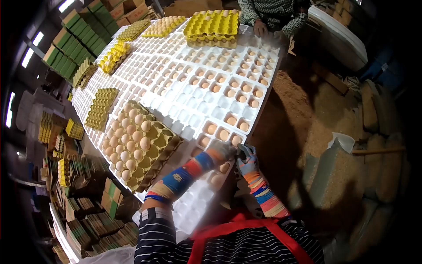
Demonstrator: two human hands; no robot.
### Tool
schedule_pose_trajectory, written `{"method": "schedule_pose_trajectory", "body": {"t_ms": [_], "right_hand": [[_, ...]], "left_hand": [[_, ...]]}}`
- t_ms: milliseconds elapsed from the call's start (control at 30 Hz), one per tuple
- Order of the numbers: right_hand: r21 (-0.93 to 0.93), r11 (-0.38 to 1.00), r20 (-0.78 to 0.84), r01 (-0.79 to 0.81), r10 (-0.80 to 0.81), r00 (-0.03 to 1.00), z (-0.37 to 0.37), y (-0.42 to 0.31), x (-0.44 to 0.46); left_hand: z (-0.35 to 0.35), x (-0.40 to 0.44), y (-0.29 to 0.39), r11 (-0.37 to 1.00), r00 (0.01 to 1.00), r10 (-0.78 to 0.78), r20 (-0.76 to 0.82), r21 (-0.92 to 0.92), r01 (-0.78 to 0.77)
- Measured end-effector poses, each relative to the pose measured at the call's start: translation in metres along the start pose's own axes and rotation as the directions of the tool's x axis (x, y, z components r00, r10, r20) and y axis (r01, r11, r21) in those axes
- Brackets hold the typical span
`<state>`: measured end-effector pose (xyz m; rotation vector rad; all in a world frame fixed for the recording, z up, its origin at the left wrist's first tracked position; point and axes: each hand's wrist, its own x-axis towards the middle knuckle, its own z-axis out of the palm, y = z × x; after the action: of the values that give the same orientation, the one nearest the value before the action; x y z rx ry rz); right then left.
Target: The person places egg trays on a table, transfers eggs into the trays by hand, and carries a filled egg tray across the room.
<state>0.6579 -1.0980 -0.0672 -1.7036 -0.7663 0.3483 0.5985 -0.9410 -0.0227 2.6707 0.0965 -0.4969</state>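
Observation:
My left hand [223,151], in a dusty pale glove, reaches over the near right corner of a white compartment tray and is blurred, so its fingers do not show clearly. Close beside it, at the tray's right edge, is my gloved right hand [249,162]; its fingers and thumb stand apart with nothing visible between them. An egg [236,140] sits in a pocket just beyond both hands. Left of my left forearm stands a stack of pulp egg trays [160,147], its top layer partly filled with pale eggs [130,129].
White compartment trays [169,99] cover the table, many pockets holding eggs. Yellow egg trays [212,24] are stacked at the far side, near another person's hands [268,31]. Pulp trays [101,108] and green-brown cartons [77,46] stand left. Sacks [336,171] lie right.

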Motion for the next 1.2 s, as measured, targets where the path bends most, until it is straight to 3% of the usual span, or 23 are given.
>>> {"method": "schedule_pose_trajectory", "body": {"t_ms": [67, 167, 200, 233, 267, 300, 333, 400, 500, 533, 600, 700, 733, 767, 833, 867, 900, 967, 1067, 1100, 1167, 1200], "right_hand": [[-0.013, 0.999, -0.018, 0.029, -0.029, 0.999, -0.003, 0.001, 0.001], [0.048, 0.997, -0.064, 0.065, -0.062, 0.996, -0.002, 0.001, 0.0], [0.068, 0.996, -0.033, 0.049, -0.047, 0.998, -0.001, 0.0, -0.002], [0.088, 0.995, -0.003, 0.036, -0.035, 0.999, -0.002, -0.002, -0.002], [-0.271, 0.904, 0.083, 0.33, -0.319, 0.944, -0.009, -0.013, 0.006], [-0.245, 0.909, 0.071, 0.337, -0.33, 0.941, -0.008, -0.016, 0.005], [-0.219, 0.912, 0.058, 0.346, -0.342, 0.938, -0.006, -0.019, 0.005], [-0.262, 0.889, 0.077, 0.376, -0.369, 0.926, -0.007, -0.025, 0.008], [-0.007, 0.916, 0.037, 0.401, -0.401, 0.916, -0.001, -0.049, 0.012], [0.028, 0.92, 0.079, 0.391, -0.392, 0.917, -0.002, -0.059, 0.013], [0.118, 0.918, 0.175, 0.378, -0.394, 0.902, 0.002, -0.078, 0.02], [-0.053, 0.841, 0.286, 0.539, -0.504, 0.815, 0.028, -0.097, 0.034], [0.03, 0.835, 0.237, 0.549, -0.539, 0.808, 0.043, -0.108, 0.041], [0.124, 0.866, 0.237, 0.485, -0.5, 0.833, 0.059, -0.119, 0.047], [0.06, 0.788, 0.268, 0.612, -0.603, 0.751, 0.087, -0.142, 0.059], [0.093, 0.826, 0.355, 0.556, -0.549, 0.756, 0.099, -0.15, 0.064], [0.299, 0.86, 0.411, 0.414, -0.507, 0.758, 0.109, -0.155, 0.067], [-0.12, 0.697, 0.326, 0.707, -0.645, 0.691, 0.129, -0.166, 0.065], [-0.398, 0.624, 0.369, 0.672, -0.561, 0.741, 0.142, -0.177, 0.068], [-0.274, 0.757, 0.33, 0.593, -0.506, 0.797, 0.144, -0.174, 0.076], [0.0, 0.932, 0.287, 0.363, -0.348, 0.892, 0.151, -0.161, 0.094], [0.122, 0.962, 0.285, 0.245, -0.27, 0.92, 0.155, -0.16, 0.105]], "left_hand": [[-0.017, -0.008, 0.012, 0.999, 1.0, 0.013, -0.024, 0.044, -0.012], [-0.02, -0.026, 0.006, 0.987, 0.962, -0.001, -0.272, -0.155, -0.043], [-0.02, -0.032, 0.005, 0.936, 0.938, -0.091, -0.336, -0.35, -0.035], [-0.016, -0.036, 0.001, 0.758, 0.946, -0.205, -0.253, -0.652, -0.01], [-0.009, -0.041, -0.004, 0.487, 0.949, -0.284, -0.135, -0.873, 0.022], [-0.003, -0.046, -0.008, 0.156, 0.948, -0.318, 0.002, -0.986, 0.055], [0.002, -0.054, -0.011, 0.078, 0.964, -0.264, 0.014, -0.996, 0.035], [0.053, -0.049, -0.037, 0.105, 0.971, -0.119, -0.208, -0.975, -0.196], [0.044, -0.065, -0.009, 0.306, 0.923, -0.115, -0.367, -0.897, -0.319], [0.042, -0.071, -0.003, 0.315, 0.897, -0.179, -0.404, -0.887, -0.337], [0.015, -0.095, 0.021, -0.125, 0.887, -0.364, -0.283, -0.929, -0.348], [0.003, -0.131, 0.028, 0.058, 0.768, -0.555, -0.32, -0.936, -0.348], [-0.02, -0.153, 0.042, 0.1, 0.71, -0.642, -0.289, -0.95, -0.295], [-0.017, -0.169, 0.039, 0.264, 0.624, -0.67, -0.402, -0.915, -0.305], [-0.006, -0.206, 0.032, 0.562, 0.459, -0.64, -0.616, -0.783, -0.267], [-0.013, -0.226, 0.03, 0.74, 0.363, -0.613, -0.702, -0.671, -0.049], [-0.011, -0.241, 0.016, 0.874, 0.234, -0.485, -0.843, -0.474, 0.104], [-0.041, -0.262, 0.001, 0.889, 0.162, -0.386, -0.908, -0.32, 0.327], [-0.068, -0.252, -0.029, 0.84, 0.306, -0.377, -0.874, -0.183, 0.511], [-0.07, -0.24, -0.042, 0.798, 0.353, -0.422, -0.835, -0.157, 0.582], [-0.083, -0.228, -0.054, 0.765, 0.582, -0.532, -0.615, -0.053, 0.642], [-0.082, -0.227, -0.06, 0.784, 0.579, -0.538, -0.613, -0.113, 0.61]]}}
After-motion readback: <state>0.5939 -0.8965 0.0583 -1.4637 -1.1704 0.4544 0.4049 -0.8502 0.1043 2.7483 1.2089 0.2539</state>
